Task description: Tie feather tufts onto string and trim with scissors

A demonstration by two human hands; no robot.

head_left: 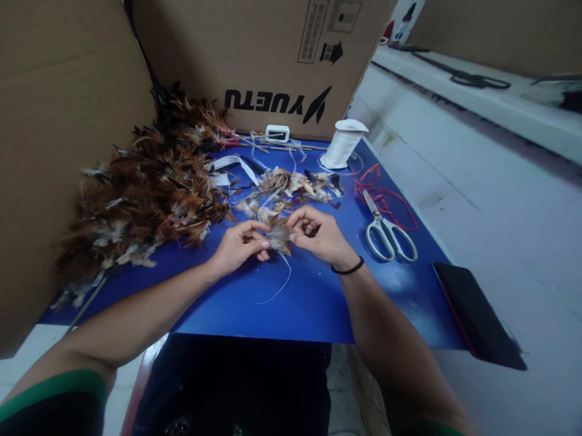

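Note:
Between my two hands is a small tuft of grey and brown feathers (279, 239), above the blue tabletop (268, 307). My left hand (243, 245) pinches its left side with the fingertips. On the other side, my right hand (319, 234) has its fingers closed at the tuft's right edge. A thin white string (288, 279) curls down onto the table below the tuft. Just beyond the hands lie loose cream and brown feathers (297, 185). White-handled scissors (389, 232) rest right of my right hand, beside tangled red string (369, 186).
A large pile of brown feathers (147, 192) covers the left side. At the back stand a white spool (343, 145), a small white device (277, 134) and a cardboard box (260, 49). A black phone (477, 313) lies at the right edge.

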